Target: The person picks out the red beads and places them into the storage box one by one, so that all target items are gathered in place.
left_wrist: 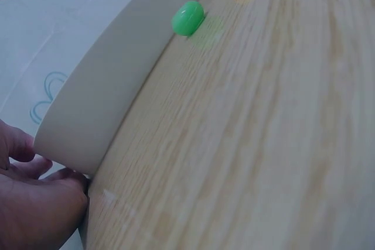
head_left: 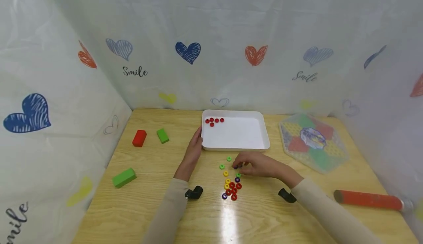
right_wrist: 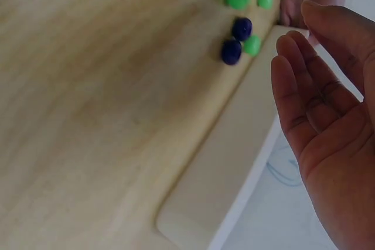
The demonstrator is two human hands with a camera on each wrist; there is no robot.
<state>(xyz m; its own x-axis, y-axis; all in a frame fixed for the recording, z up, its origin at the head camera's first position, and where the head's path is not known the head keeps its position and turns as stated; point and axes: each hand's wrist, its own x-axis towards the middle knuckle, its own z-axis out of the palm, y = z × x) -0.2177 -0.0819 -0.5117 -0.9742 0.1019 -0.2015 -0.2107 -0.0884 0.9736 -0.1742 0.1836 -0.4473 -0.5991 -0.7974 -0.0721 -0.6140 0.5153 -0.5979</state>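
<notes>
My left hand (head_left: 193, 150) rests against the left side of a white tray (head_left: 238, 134), its fingers along the outer wall; in the left wrist view its fingertips touch the tray's corner. Several small red rings (head_left: 216, 120) lie in the tray's back left part. My right hand (head_left: 256, 164) hovers just in front of the tray, over small purple rings (right_wrist: 231, 52) on the table. The right wrist view shows its fingers loosely bent with nothing between them. Nearby lie green rings (head_left: 221, 167), yellow rings (head_left: 226, 173) and a cluster of red rings (head_left: 234, 190).
On the wooden table's left side lie a red block (head_left: 139, 138), a small green block (head_left: 163, 135) and a larger green block (head_left: 124, 178). A hexagonal, clear-lidded box (head_left: 314, 141) sits right of the tray. A red tube (head_left: 368, 199) lies at the right edge.
</notes>
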